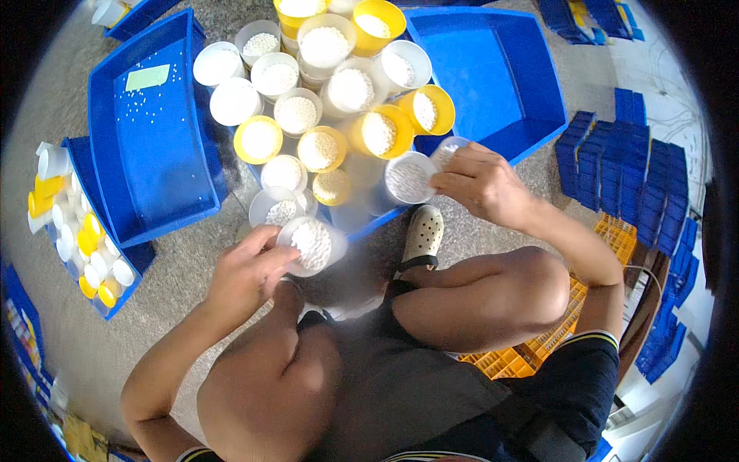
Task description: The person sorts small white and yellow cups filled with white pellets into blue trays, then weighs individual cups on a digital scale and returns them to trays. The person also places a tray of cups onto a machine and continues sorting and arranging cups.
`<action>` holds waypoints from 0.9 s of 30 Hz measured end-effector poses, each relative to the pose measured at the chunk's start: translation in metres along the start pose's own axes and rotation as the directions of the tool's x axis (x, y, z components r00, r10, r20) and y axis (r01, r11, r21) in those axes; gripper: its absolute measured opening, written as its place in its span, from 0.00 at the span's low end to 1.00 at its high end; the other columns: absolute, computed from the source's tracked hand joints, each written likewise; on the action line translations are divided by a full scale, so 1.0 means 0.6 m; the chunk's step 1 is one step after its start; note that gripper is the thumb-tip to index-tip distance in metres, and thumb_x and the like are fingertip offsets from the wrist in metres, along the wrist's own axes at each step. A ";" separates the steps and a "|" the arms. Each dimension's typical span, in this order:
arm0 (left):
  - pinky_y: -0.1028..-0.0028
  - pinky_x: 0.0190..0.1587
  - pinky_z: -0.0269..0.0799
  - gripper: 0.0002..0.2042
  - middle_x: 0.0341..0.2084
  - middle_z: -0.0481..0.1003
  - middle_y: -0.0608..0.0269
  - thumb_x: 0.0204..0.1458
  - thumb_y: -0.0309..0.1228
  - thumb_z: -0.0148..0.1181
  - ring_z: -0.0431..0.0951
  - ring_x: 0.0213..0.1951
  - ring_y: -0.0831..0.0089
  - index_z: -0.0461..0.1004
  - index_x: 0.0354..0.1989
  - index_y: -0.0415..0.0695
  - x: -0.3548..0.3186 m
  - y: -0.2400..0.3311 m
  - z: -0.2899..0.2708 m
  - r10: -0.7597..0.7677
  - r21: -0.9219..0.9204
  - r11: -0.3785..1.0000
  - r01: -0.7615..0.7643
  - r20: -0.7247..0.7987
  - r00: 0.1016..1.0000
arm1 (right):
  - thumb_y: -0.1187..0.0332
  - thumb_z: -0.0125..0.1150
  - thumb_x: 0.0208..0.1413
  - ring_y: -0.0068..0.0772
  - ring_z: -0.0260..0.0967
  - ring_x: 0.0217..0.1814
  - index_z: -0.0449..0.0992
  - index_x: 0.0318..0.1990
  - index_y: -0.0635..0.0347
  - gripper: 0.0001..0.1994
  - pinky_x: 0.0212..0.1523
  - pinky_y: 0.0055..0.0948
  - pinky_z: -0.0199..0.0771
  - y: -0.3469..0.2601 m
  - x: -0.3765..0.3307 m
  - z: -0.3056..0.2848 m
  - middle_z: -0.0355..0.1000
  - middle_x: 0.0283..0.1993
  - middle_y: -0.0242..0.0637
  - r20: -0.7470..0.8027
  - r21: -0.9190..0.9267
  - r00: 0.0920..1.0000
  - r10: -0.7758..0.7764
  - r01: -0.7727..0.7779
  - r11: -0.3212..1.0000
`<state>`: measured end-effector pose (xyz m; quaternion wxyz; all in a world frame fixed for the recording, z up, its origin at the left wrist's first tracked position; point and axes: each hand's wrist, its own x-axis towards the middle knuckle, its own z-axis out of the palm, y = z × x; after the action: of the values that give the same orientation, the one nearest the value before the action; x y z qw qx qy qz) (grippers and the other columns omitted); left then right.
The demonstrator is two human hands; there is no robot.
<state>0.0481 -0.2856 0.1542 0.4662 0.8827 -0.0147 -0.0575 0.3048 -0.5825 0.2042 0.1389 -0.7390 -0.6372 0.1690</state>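
Observation:
My left hand (pixel 250 269) is closed on the rim of a translucent cup (pixel 312 246) filled with small white pellets; the cup tilts toward me. Farther right, my right hand (pixel 489 185) pinches a smaller-looking translucent cup (pixel 448 149) that shows some white inside, partly hidden by the fingers. Touching or very near those fingertips is another pellet-filled cup (pixel 409 179), at the near right of a crowded cluster. In that cluster are white cups and yellow cups (pixel 258 140), all holding white pellets, some apparently stacked on others.
A blue bin (pixel 154 200) on the left has scattered pellets and a pale green label. Another blue bin (pixel 500 69) stands at the back right. A crate of white and yellow cups (pixel 92 246) is far left. Blue crates (pixel 616 162) are stacked right; a yellow crate (pixel 500 362) is beneath me.

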 end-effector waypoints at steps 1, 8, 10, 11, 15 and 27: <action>0.65 0.37 0.79 0.15 0.41 0.77 0.56 0.43 0.20 0.67 0.82 0.36 0.59 0.81 0.41 0.48 0.008 0.010 0.018 -0.009 0.014 1.000 0.009 -0.016 1.000 | 0.74 0.65 0.40 0.41 0.73 0.39 0.79 0.38 0.63 0.13 0.42 0.37 0.74 0.010 -0.006 0.021 0.75 0.36 0.38 -0.049 -0.001 0.998 -0.027 0.026 1.000; 0.67 0.32 0.78 0.13 0.40 0.76 0.59 0.45 0.24 0.67 0.82 0.32 0.65 0.82 0.41 0.49 0.023 0.046 0.128 -0.075 0.249 0.959 0.137 -0.243 0.967 | 0.75 0.63 0.41 0.35 0.72 0.39 0.80 0.45 0.63 0.19 0.39 0.33 0.70 0.056 -0.005 0.126 0.74 0.36 0.36 -0.158 -0.090 0.972 -0.175 0.162 0.983; 0.68 0.30 0.78 0.13 0.39 0.76 0.60 0.46 0.25 0.65 0.81 0.31 0.66 0.82 0.42 0.49 0.022 0.047 0.147 -0.034 0.369 0.920 0.131 -0.259 0.965 | 0.72 0.60 0.43 0.37 0.71 0.40 0.78 0.42 0.63 0.16 0.40 0.34 0.72 0.062 0.004 0.138 0.72 0.35 0.37 -0.124 -0.122 0.968 -0.220 0.205 0.971; 0.68 0.30 0.78 0.14 0.39 0.75 0.61 0.45 0.24 0.65 0.81 0.30 0.66 0.81 0.42 0.50 0.021 0.046 0.153 -0.028 0.402 0.906 0.135 -0.260 0.965 | 0.71 0.59 0.43 0.38 0.71 0.40 0.77 0.41 0.63 0.14 0.41 0.34 0.72 0.064 0.007 0.140 0.71 0.34 0.37 -0.108 -0.143 0.964 -0.242 0.226 0.964; 0.68 0.27 0.77 0.16 0.37 0.74 0.62 0.46 0.23 0.64 0.80 0.26 0.67 0.79 0.45 0.49 0.018 0.047 0.161 -0.004 0.467 0.870 0.156 -0.310 0.951 | 0.71 0.59 0.44 0.37 0.70 0.40 0.77 0.43 0.63 0.15 0.43 0.33 0.72 0.066 0.009 0.140 0.70 0.35 0.37 -0.017 -0.169 0.969 -0.245 0.238 0.956; 0.68 0.24 0.76 0.24 0.38 0.75 0.57 0.49 0.23 0.61 0.81 0.24 0.62 0.71 0.58 0.50 0.049 0.075 0.175 -0.233 0.601 0.718 0.351 -0.268 0.935 | 0.72 0.60 0.48 0.34 0.71 0.44 0.73 0.57 0.61 0.24 0.46 0.33 0.70 0.067 -0.018 0.141 0.73 0.40 0.37 -0.070 -0.169 0.972 -0.223 0.209 0.963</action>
<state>0.0666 -0.3995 0.1300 0.1215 0.9806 0.1471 -0.0451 0.3032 -0.6002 0.1116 0.1244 -0.6805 -0.7189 0.0680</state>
